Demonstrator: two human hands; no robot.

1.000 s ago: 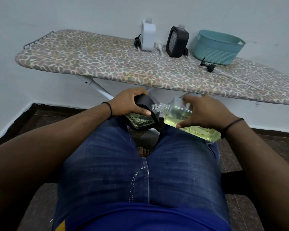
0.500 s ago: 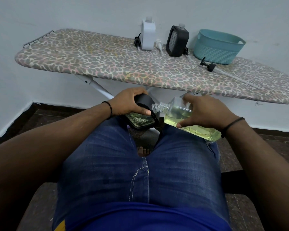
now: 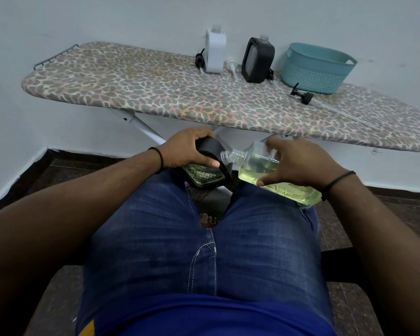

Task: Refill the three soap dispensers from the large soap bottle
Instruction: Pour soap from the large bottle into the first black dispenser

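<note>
Pouring stage. Over the preceding second nothing shifted: the left hand [image 3: 189,149] still gripped the black dispenser [image 3: 207,170] over the knees; the right hand [image 3: 298,163] still clasped the tilted soap bottle [image 3: 260,166], neck beside the dispenser. Filling presumably continued.

One head-worn wide-angle camera is looking forward and steeply down, sitting close above the person's lap [image 3: 204,251], with the ironing board [image 3: 155,93] and wall [image 3: 107,20] lying farther ahead.
</note>
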